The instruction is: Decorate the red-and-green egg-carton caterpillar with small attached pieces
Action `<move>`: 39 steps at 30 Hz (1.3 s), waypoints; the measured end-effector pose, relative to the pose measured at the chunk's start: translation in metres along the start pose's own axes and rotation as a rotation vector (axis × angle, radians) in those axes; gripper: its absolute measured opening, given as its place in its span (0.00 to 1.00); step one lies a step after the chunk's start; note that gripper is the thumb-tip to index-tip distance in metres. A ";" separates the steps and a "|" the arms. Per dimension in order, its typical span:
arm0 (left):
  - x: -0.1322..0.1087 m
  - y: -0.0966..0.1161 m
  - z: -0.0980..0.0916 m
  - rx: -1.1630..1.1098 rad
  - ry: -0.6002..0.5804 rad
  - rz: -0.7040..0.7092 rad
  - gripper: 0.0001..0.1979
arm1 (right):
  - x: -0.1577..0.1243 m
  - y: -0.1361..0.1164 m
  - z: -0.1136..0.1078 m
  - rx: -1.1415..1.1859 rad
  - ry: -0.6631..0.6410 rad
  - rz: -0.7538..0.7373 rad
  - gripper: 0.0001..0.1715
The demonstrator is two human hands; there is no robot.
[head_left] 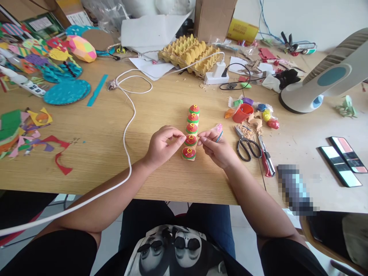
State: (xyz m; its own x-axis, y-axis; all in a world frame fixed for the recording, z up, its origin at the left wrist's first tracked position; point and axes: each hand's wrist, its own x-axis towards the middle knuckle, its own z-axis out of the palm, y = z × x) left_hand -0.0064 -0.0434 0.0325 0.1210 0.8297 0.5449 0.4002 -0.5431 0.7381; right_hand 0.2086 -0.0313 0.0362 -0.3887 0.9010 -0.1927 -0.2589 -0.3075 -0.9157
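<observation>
A row of egg-carton cups [191, 128] lies on the table in front of me, pointing away from me. Each cup has a red top, a green band and small yellow details; the nearest carries a little face. My left hand [165, 145] is closed, its thumb and forefinger pinching at the left edge of the second-nearest cup. On the other side, my right hand [214, 147] is closed with its fingertips close to the same cup. Something small, pink and teal, shows between its fingers, too hidden to name.
Right of my hands lie scissors [247, 142], a red utility knife [266, 156] and colored clay lumps [266, 115]. A white cable [128, 149] crosses over my left forearm. Further back are a yellow egg tray [189, 53], a power strip [216, 78] and a fan [324, 80]. Paper scraps [25, 134] lie left.
</observation>
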 end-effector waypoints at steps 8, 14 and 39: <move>-0.001 -0.002 0.002 0.028 -0.013 -0.012 0.06 | 0.001 0.003 -0.001 -0.060 -0.001 -0.012 0.20; -0.001 0.000 0.003 0.030 -0.039 -0.015 0.03 | 0.003 0.005 -0.004 -0.056 0.018 -0.002 0.20; -0.004 -0.001 0.001 0.274 -0.041 0.385 0.03 | -0.002 0.007 0.005 -0.145 -0.114 0.093 0.24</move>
State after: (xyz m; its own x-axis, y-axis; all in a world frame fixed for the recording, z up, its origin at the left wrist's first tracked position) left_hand -0.0066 -0.0466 0.0294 0.3408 0.5820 0.7383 0.5438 -0.7627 0.3502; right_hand 0.2032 -0.0373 0.0315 -0.5051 0.8275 -0.2453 -0.0899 -0.3331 -0.9386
